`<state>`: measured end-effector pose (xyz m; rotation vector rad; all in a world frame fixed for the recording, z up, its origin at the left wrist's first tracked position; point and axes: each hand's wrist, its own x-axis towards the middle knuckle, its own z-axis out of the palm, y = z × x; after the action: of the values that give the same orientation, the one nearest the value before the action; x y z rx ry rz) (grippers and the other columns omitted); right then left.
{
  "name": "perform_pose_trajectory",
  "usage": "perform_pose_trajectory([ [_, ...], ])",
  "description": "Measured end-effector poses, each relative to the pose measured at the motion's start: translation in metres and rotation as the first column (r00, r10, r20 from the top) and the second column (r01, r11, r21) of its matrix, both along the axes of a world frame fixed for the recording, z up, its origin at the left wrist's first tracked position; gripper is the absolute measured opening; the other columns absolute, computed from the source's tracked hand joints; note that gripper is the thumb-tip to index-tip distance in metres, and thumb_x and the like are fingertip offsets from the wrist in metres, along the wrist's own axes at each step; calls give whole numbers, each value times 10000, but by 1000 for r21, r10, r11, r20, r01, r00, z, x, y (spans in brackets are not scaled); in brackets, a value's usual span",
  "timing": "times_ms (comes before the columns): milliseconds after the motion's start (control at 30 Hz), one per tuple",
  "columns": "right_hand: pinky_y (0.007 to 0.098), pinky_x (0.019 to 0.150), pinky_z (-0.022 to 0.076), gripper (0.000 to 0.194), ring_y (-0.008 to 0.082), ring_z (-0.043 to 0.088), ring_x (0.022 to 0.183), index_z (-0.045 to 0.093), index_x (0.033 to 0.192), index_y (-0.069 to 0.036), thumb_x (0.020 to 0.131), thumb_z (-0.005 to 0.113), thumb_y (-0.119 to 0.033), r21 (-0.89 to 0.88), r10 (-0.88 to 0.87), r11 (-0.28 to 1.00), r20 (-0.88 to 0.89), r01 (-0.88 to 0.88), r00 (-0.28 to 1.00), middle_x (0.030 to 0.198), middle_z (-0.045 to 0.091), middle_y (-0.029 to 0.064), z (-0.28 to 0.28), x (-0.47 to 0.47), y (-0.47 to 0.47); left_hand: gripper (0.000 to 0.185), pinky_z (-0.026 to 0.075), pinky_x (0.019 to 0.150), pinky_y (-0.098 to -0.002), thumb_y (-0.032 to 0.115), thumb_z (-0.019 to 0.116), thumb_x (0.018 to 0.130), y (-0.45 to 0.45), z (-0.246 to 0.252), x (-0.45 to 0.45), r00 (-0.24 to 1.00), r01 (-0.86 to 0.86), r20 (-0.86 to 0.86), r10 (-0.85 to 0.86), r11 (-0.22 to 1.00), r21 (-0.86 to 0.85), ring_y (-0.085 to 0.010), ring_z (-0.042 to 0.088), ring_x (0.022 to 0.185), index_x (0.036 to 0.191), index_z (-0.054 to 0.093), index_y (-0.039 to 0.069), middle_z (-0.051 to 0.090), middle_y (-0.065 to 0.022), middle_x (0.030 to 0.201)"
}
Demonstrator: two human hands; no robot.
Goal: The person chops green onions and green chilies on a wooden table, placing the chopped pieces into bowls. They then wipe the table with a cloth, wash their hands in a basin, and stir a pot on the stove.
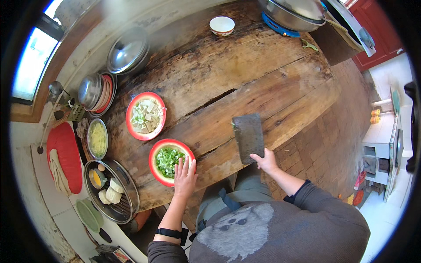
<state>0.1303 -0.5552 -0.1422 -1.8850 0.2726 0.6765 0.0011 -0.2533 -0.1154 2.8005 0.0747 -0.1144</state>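
My left hand (185, 179) rests over the near right side of a red-rimmed plate (153, 153), fingers slightly apart and holding nothing. Chopped green onions (168, 160) fill this plate; whether my fingertips touch them is unclear. In my right hand (267, 161) is a broad dark cleaver (249, 134). Its blade lies flat or nearly so over the front edge of the wooden table (250, 88), with a green scrap stuck at its left edge. Farther back, a second red-rimmed plate (128, 113) holds pale cut pieces, perhaps tofu, and some chopped green onion (139, 115).
Shredded yellow vegetable (98, 137) fills a metal bowl left. Below it, a round pan (135, 197) contains white pieces, an egg and a small cup. Lidded metal pots (127, 52) and stacked bowls (93, 92) line the wall. A white bowl (222, 25) and large wok (296, 13) stand behind.
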Motion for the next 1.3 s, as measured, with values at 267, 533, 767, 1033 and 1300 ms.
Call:
perform_pose_trajectory([
  [267,248,398,417,337,103,505,423,542,838,14,753,714,-263,59,284,957,-2,-283,959,623,581,59,-1,-12,81,649,168,1055,-510,172,628,737,26,-23,-30,983,-157,121,137,973,172,-339,215,1319,1328,360,151,290,-118,1409],
  [533,211,387,391,256,53,470,425,554,844,-15,779,691,-221,344,446,857,-124,-383,887,637,575,10,41,-22,113,343,460,702,-261,206,672,790,-7,15,-17,638,-651,-498,588,66,-756,-142,572,820,1033,589,-21,610,-60,903],
  [767,209,392,393,248,52,478,441,587,876,-26,768,699,-220,351,566,787,-83,-507,820,662,598,8,70,-23,142,121,415,624,-234,189,636,826,15,19,-16,624,-586,-702,343,-390,-710,-93,537,732,803,628,70,611,-1,822],
  [1033,240,443,423,257,75,516,471,600,838,-6,747,712,-219,252,704,691,-18,-678,710,642,602,29,78,-18,145,154,467,703,-270,191,618,839,54,23,-18,670,-327,-620,409,-587,-741,-120,567,780,911,601,56,620,-14,875],
  [1300,254,426,431,292,97,539,446,604,821,9,732,725,-241,30,648,760,50,-649,760,585,593,62,77,-3,95,465,391,907,-405,225,745,691,75,26,-12,728,-661,21,685,710,-244,-270,484,1066,1052,586,-20,558,-147,1107],
])
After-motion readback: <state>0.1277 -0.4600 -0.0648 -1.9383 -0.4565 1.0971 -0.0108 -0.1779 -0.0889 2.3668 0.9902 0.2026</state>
